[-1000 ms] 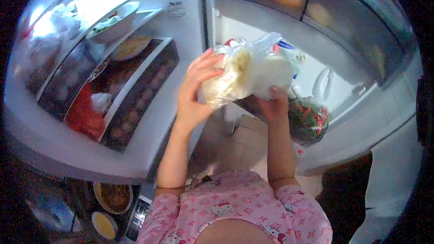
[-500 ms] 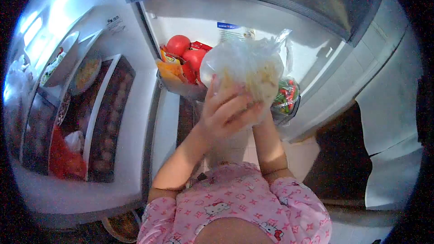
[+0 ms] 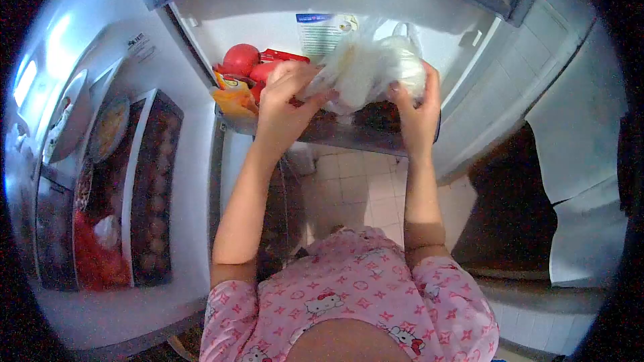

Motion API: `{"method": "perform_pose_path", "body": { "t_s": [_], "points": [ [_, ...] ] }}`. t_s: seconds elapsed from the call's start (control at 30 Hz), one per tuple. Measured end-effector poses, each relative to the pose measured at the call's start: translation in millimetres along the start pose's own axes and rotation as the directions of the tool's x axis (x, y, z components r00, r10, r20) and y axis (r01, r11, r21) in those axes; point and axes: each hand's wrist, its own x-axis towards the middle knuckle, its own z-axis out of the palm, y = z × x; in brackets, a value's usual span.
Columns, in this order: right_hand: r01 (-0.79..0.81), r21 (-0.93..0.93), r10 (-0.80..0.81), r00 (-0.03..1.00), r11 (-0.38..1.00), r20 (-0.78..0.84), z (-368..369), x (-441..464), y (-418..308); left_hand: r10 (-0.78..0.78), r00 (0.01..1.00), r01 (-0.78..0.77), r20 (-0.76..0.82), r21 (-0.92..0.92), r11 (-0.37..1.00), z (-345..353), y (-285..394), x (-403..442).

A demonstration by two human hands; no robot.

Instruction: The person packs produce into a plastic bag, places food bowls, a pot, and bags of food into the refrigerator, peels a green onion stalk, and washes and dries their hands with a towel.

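Left hand pinches a clear bag; right hand clasps a white bundle; uneven pull could tear the thin clear bag.

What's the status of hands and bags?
Left hand holding clear bag; right hand gripping white bag. Both at door shelf. Red items crowd left side.
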Motion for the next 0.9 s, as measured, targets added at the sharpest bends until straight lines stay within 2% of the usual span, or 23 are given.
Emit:
{"method": "perform_pose_path", "body": {
  "t_s": [0.03, 0.07, 0.13, 0.17, 0.23, 0.37, 0.47, 0.57, 0.63, 0.67, 0.73, 0.77, 0.83, 0.87, 0.9],
  "points": [
    [-0.001, -0.042, 0.003, 0.999, 0.999, 0.032, -0.8, 2.9, 3.3, -0.045, 0.997, 0.045, 0.056, -0.008, 0.999, 5.3, -4.9, -2.9],
    [0.0, -0.086, 0.006, 0.998, 0.996, 0.062, 0.2, 7.7, 6.8, -0.152, 0.981, 0.156, 0.116, -0.018, 0.988, 10.2, -6.9, -6.1],
    [0.008, -0.124, 0.002, 0.997, 0.992, 0.078, 1.6, 13.7, 7.9, -0.253, 0.959, 0.268, 0.125, -0.12, 0.956, 23.3, -3.1, -9.7],
    [0.09, -0.165, -0.077, 0.993, 0.982, 0.087, 2.9, 18.1, 6.6, -0.298, 0.946, 0.317, 0.131, -0.167, 0.933, 27.4, -3.1, -8.8],
    [0.252, -0.247, -0.231, 0.966, 0.935, 0.113, 6.4, 24.7, 2.7, -0.249, 0.95, 0.266, 0.19, -0.069, 0.961, 28.0, -9.9, -5.9],
    [0.381, -0.196, -0.334, 0.913, 0.903, 0.236, 15.4, 25.7, -12.1, -0.298, 0.898, 0.251, 0.324, 0.179, 0.951, 20.5, -8.6, -2.0],
    [0.488, -0.2, -0.43, 0.861, 0.85, 0.273, 18.2, 24.8, -12.3, -0.213, 0.883, 0.032, 0.418, 0.399, 0.916, 11.1, -4.5, 0.1],
    [0.504, -0.251, -0.418, 0.848, 0.826, 0.326, 15.0, 22.3, -16.1, -0.118, 0.91, -0.003, 0.397, 0.292, 0.956, 28.1, -32.7, -13.0],
    [0.501, -0.293, -0.393, 0.848, 0.814, 0.356, 11.1, 22.8, -13.4, -0.281, 0.789, 0.059, 0.546, 0.388, 0.92, 30.9, -28.0, -3.0],
    [0.443, -0.361, -0.326, 0.882, 0.821, 0.34, 13.3, 18.6, -14.8, -0.362, 0.71, 0.084, 0.604, 0.437, 0.895, 22.9, -26.1, -3.7],
    [0.322, -0.49, -0.196, 0.936, 0.81, 0.291, 6.0, 19.2, -8.3, -0.388, 0.644, 0.107, 0.659, 0.425, 0.899, 15.0, -25.4, -3.2],
    [0.339, -0.53, -0.214, 0.935, 0.778, 0.284, 0.1, 19.3, -7.1, -0.396, 0.615, 0.115, 0.682, 0.42, 0.9, 10.9, -25.0, 1.6],
    [0.367, -0.598, -0.252, 0.929, 0.713, 0.269, -12.1, 11.3, 1.9, -0.32, 0.804, 0.119, 0.502, 0.392, 0.912, 2.7, -13.5, -13.4],
    [0.342, -0.567, -0.222, 0.937, 0.75, 0.271, -14.6, 9.2, 6.5, -0.276, 0.874, 0.117, 0.4, 0.378, 0.918, 0.2, -9.2, -20.2],
    [0.364, -0.523, -0.272, 0.93, 0.771, 0.247, -13.3, 7.1, 2.2, -0.272, 0.894, 0.151, 0.356, 0.333, 0.931, 1.5, -4.8, -20.3]
  ]
}}
